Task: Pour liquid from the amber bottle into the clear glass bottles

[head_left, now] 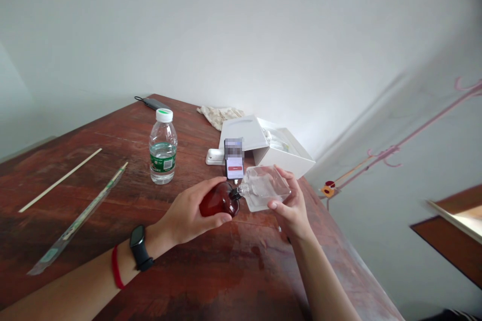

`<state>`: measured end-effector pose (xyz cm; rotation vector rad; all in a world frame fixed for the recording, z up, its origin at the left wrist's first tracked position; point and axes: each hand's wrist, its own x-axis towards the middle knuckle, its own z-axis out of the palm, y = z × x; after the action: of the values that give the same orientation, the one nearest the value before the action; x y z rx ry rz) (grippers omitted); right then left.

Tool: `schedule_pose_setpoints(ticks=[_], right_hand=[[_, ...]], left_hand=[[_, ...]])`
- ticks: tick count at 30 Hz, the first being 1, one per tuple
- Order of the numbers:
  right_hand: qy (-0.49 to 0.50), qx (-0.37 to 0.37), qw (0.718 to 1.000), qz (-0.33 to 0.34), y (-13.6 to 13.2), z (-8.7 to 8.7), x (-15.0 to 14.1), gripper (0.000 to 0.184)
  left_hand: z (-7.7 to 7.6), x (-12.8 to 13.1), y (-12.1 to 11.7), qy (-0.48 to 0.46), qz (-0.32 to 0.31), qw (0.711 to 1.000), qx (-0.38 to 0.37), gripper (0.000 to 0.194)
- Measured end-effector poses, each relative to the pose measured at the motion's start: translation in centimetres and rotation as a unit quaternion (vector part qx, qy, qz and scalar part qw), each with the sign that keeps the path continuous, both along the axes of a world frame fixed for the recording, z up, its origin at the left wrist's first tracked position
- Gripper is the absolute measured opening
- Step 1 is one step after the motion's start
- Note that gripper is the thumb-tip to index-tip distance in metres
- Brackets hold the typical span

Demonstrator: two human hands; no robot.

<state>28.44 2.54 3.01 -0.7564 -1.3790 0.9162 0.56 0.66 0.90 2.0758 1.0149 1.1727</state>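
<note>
My left hand is wrapped round a reddish-brown bottle, tilted with its dark neck toward the right. In my right hand is a clear, square-sided bottle, gripped between thumb and fingers. The clear bottle lies almost level, its narrow threaded neck pointing left. The two mouths meet, or nearly so; whether they touch I cannot tell. Just behind them a phone with a lit screen stands upright.
On the wooden table are a labelled water bottle, a bare chopstick and a wrapped pair of chopsticks. Behind lie a white box, a cloth and a dark device. A pink rack stands right.
</note>
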Motion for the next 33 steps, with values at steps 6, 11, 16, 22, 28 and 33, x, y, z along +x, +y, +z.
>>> schedule_pose_setpoints(ticks=[6,11,16,22,28,33], right_hand=[[-0.001,-0.005,1.000,0.001,-0.01,-0.08,0.06,0.076],[0.000,-0.001,1.000,0.005,0.03,-0.19,0.12,0.075],[0.001,-0.004,1.000,0.008,0.08,-0.24,0.18,0.076],[-0.001,0.000,1.000,0.005,0.00,-0.16,0.14,0.075],[0.001,-0.004,1.000,0.007,-0.04,-0.12,0.16,0.076],[-0.001,-0.008,1.000,0.008,-0.02,-0.12,0.12,0.075]], left_hand=[[-0.08,-0.01,0.07,-0.001,0.000,1.000,-0.001,0.077],[-0.10,-0.01,0.08,-0.004,0.000,1.000,0.000,0.076],[0.04,0.05,0.04,-0.005,-0.002,1.000,-0.003,0.075],[0.04,0.03,0.00,-0.005,0.001,1.000,-0.001,0.075],[0.07,0.02,-0.04,-0.003,-0.004,1.000,-0.005,0.077],[0.07,0.01,-0.01,-0.005,-0.006,1.000,-0.005,0.076]])
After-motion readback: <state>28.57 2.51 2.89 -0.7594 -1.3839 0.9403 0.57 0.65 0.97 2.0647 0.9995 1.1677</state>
